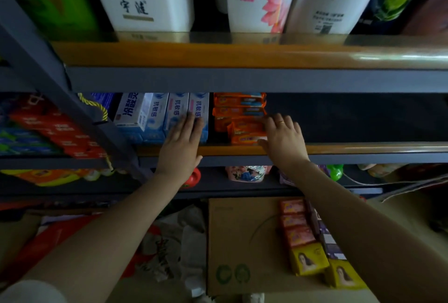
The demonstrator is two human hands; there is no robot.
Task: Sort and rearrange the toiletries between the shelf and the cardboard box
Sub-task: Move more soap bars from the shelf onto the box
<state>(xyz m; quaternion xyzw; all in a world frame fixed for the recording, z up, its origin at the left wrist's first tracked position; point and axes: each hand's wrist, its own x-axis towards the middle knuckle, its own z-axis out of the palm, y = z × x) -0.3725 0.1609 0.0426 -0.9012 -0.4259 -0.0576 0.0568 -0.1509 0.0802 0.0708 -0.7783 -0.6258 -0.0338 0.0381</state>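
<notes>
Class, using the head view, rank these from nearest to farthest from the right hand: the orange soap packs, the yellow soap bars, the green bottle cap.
1. Orange soap packs: touching the right hand, on the shelf.
2. Green bottle cap: one shelf below.
3. Yellow soap bars: down in the cardboard box.

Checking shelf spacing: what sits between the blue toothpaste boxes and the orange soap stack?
Nothing: a dark bare gap separates the toothpaste boxes from the orange soap stack, head view.
</notes>
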